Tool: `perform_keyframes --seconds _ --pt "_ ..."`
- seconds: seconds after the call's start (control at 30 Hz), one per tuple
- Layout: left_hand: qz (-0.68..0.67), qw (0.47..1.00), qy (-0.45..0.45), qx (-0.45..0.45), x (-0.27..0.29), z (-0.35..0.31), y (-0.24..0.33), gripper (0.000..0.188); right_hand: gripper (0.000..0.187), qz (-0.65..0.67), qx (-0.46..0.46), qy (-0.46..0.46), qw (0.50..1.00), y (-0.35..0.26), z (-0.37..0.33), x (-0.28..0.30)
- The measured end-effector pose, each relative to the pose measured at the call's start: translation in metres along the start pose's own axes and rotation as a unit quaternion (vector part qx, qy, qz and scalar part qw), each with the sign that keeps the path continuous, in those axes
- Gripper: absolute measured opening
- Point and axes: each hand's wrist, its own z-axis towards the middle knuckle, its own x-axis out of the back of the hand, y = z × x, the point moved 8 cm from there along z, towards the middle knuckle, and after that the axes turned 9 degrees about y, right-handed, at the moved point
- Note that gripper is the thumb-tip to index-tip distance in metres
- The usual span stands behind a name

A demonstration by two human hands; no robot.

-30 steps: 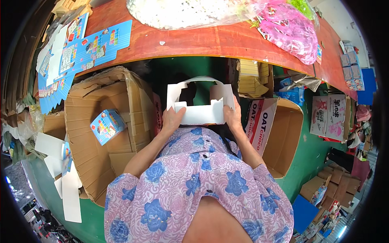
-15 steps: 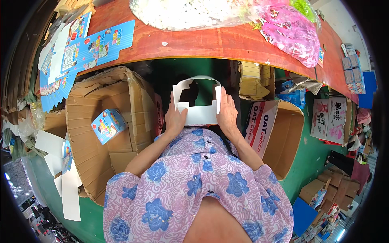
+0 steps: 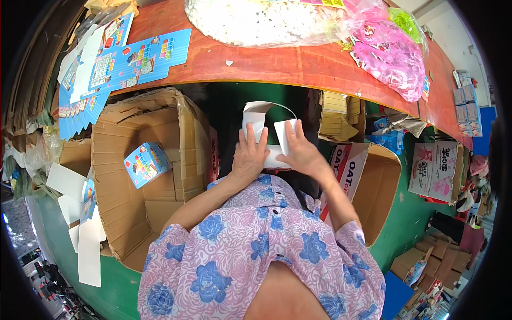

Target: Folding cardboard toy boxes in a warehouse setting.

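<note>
A partly folded carton (image 3: 257, 120), white on the inside, stands just in front of my lap, with its long top flap curving up at the far side. My left hand (image 3: 250, 160) lies on its left side flap, fingers stretched and spread. On the other side, my right hand (image 3: 306, 153) rests against the right flap (image 3: 282, 134), its fingers straight and its thumb apart toward the middle. Both side flaps tilt inward over the opening. The carton's lower part is hidden behind my hands.
A large cardboard box (image 3: 184, 138) on my left holds one blue printed carton (image 3: 146, 164). Flat blue cartons (image 3: 141, 58) and a bag of white pieces (image 3: 256, 24) lie on the red table (image 3: 234, 65). Another open cardboard box (image 3: 378, 186) stands to my right.
My hands have moved from the carton's outer sides up over its top, and the side flaps have been pushed inward. The view has shifted slightly.
</note>
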Motion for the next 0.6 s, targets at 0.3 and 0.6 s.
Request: perform_keyframes --seconds 0.3,0.6 --pt "-0.125 0.986 -0.087 0.067 0.003 0.007 -0.005 0.064 0.087 0.082 0.053 -0.178 0.979 0.021 0.005 0.011" --pt "-0.217 0.969 -0.082 0.090 0.005 0.019 -0.006 0.047 0.073 0.036 -0.061 0.138 0.988 0.038 0.012 0.020"
